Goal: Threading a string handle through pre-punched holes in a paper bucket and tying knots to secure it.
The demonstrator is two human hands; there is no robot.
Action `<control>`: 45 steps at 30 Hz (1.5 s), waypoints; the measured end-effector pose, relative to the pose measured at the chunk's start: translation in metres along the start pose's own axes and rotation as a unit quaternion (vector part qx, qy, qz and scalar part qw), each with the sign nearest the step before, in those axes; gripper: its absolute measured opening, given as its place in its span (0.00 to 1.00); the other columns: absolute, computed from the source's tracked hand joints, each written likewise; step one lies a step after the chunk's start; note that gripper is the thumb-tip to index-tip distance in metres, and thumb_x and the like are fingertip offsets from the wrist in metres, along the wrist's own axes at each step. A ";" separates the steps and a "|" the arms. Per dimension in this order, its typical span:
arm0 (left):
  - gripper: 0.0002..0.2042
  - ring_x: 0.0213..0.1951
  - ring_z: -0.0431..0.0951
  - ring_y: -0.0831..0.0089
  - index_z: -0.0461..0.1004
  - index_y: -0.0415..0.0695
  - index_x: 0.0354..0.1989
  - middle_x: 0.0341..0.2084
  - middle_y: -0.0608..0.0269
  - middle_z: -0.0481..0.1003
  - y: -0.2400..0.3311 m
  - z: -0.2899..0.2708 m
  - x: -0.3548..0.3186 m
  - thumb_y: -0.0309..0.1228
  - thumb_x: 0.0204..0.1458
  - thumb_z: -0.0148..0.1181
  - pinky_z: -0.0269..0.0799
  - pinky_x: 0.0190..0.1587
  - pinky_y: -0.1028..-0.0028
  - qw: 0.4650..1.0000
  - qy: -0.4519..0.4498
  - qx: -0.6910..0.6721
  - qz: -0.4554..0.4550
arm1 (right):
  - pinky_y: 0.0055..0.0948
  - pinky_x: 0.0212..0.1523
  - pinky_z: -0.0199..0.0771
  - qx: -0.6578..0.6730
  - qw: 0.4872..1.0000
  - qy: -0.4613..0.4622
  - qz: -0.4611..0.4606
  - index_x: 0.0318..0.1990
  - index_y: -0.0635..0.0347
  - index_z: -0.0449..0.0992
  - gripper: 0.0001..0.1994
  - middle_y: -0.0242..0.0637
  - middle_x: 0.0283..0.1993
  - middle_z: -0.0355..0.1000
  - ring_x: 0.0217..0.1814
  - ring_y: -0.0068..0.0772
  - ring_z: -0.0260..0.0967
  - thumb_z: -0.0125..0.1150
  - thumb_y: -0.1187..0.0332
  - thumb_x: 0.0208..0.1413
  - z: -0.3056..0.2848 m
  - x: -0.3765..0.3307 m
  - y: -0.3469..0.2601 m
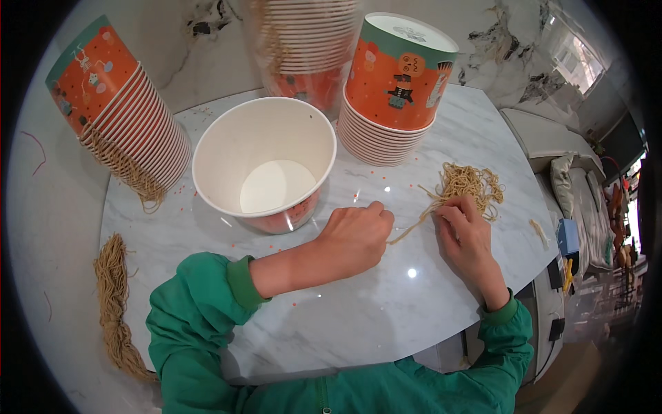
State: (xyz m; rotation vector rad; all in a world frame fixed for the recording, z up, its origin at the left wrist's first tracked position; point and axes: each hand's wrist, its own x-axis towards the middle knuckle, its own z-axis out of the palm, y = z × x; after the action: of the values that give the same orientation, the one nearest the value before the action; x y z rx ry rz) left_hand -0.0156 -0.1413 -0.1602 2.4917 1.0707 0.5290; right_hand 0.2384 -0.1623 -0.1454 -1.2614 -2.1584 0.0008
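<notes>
A loose pile of tan yarn (pixel 476 185) lies on the right part of the marble-look table. My right hand (pixel 470 241) is at its near edge, thumb and fingers pinched on a few strands. Those strands run toward my left hand (pixel 356 236), which is curled closed with its knuckles up; its fingertips seem to hold their end, though they are partly hidden. A large white-lined paper tub (pixel 265 127) stands upright just beyond my left forearm, nothing visible inside it.
Nested orange and green paper tubs (pixel 134 114) lean at the left, tan yarn draped along them. Another upside-down stack (pixel 389 83) stands at the back right, beside a plastic-wrapped stack (pixel 303 48). A tan yarn hank (pixel 114 303) lies on the left. Red specks dot the table (pixel 345 324).
</notes>
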 end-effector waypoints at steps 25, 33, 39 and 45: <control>0.09 0.41 0.79 0.60 0.78 0.38 0.42 0.39 0.54 0.77 0.008 0.003 0.047 0.30 0.58 0.58 0.74 0.47 0.63 0.958 0.048 -0.241 -0.149 | 0.39 0.47 0.68 -0.010 0.999 -0.029 -0.035 0.35 0.61 0.78 0.05 0.38 0.42 0.71 0.47 0.43 0.66 0.68 0.77 0.50 -0.007 0.026 0.028; 0.12 0.39 0.78 0.60 0.80 0.38 0.42 0.37 0.57 0.76 0.016 0.019 0.061 0.34 0.57 0.63 0.73 0.44 0.61 0.967 0.056 -0.209 -0.132 | 0.37 0.46 0.68 0.088 0.996 -0.012 0.002 0.35 0.62 0.78 0.04 0.38 0.41 0.71 0.46 0.42 0.67 0.67 0.77 0.52 -0.002 0.022 0.030; 0.08 0.36 0.78 0.59 0.81 0.41 0.34 0.34 0.58 0.76 0.014 0.029 0.070 0.33 0.54 0.64 0.72 0.41 0.59 0.974 0.076 -0.184 -0.107 | 0.36 0.45 0.69 0.099 0.995 -0.005 0.004 0.36 0.62 0.78 0.05 0.38 0.41 0.71 0.46 0.41 0.68 0.67 0.77 0.52 -0.001 0.021 0.029; 0.06 0.32 0.77 0.61 0.80 0.40 0.32 0.31 0.56 0.76 0.016 0.012 0.058 0.30 0.54 0.61 0.72 0.37 0.63 0.965 0.107 -0.216 -0.107 | 0.38 0.43 0.71 0.056 0.998 -0.001 -0.037 0.36 0.61 0.78 0.05 0.39 0.40 0.71 0.44 0.44 0.69 0.68 0.77 0.52 0.003 0.020 0.029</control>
State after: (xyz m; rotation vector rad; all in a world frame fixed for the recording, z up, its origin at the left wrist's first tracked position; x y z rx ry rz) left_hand 0.0371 -0.1108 -0.1515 1.9471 1.1427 0.8744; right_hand 0.2529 -0.1299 -0.1468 -1.1179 -2.1736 0.0900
